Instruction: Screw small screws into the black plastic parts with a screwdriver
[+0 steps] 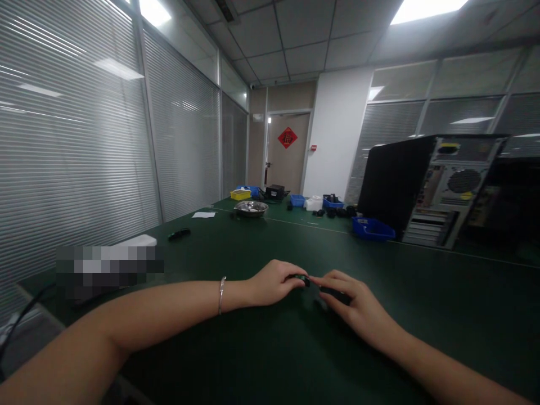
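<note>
Above the green tabletop (270, 349), my left hand (276, 283) pinches a small dark object with a greenish tint (304, 279) between thumb and fingers. Its exact kind is too small and dark to make out. My right hand (358, 301) comes from the other side, its index fingertip at or very near the object's right end. The thumb of that hand stays apart from the fingers, with a dark gap between them. Nothing is visibly gripped in my right hand. A silver bracelet (221, 295) circles my left wrist.
Left on the table are a dark green-and-black piece (179, 234) and a partly pixelated white object (137, 243). Farther back stand a metal bowl (252, 210), a yellow bin (240, 196) and a blue bin (297, 201). A blue tray (373, 229) sits beside an open computer case (396, 183).
</note>
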The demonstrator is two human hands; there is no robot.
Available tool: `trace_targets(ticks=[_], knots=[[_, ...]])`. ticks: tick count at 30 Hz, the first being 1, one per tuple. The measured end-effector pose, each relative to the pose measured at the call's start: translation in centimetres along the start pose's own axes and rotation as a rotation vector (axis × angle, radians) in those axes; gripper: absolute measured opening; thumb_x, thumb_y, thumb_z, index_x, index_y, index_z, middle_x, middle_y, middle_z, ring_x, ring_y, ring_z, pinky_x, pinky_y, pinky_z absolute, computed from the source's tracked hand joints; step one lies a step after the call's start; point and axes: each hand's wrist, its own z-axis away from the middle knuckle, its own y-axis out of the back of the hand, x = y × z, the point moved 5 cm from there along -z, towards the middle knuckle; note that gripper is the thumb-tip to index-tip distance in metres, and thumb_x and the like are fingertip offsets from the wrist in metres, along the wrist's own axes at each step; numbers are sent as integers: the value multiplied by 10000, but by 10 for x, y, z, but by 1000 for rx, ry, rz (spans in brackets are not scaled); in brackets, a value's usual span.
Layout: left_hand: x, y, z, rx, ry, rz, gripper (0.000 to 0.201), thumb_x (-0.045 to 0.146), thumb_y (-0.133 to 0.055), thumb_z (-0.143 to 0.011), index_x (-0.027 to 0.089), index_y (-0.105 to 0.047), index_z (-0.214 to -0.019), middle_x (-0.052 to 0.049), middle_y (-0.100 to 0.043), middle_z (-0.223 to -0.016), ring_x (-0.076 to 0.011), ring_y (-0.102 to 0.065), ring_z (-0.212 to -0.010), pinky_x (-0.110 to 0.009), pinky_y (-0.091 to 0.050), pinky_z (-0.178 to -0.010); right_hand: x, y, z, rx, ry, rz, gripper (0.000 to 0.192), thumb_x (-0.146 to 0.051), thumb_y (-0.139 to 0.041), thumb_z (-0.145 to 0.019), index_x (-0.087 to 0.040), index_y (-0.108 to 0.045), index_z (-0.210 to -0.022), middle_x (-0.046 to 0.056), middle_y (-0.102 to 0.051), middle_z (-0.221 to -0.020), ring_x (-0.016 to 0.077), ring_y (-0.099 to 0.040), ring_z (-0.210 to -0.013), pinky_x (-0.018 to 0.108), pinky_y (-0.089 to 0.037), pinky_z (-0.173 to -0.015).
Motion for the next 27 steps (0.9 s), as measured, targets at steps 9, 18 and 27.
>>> trace_targets(ticks=[9,18,27], knots=[[-1,-3,1,-15,-38,-29,293,247,-444,-902,147,-588,-1137,-84,-653,-1054,-176,-598,-960,-258,-427,-852,0,-3,0,-10,6,-8,326,-283,-512,-856,-278,-599,-1170,46,-590,-1012,196,-561,-903,315,-454,-790],[-1,0,6,-24,-41,-4,283,250,-441,-904,138,-596,-1113,-81,-663,-1012,-166,-610,-906,-237,-431,-804,-2,-8,-1,-30,6,-13,337,-308,-497,-867,-265,-581,-1191,54,-585,-1012,196,-563,-895,307,-462,-770],[2,3,6,-28,-9,16,290,252,-430,-909,146,-586,-1130,-68,-664,-954,-154,-606,-847,-238,-428,-779,-5,-3,-1,-50,25,-6,343,-311,-487,-879,-260,-566,-1209,53,-578,-1027,193,-555,-916,306,-453,-789]])
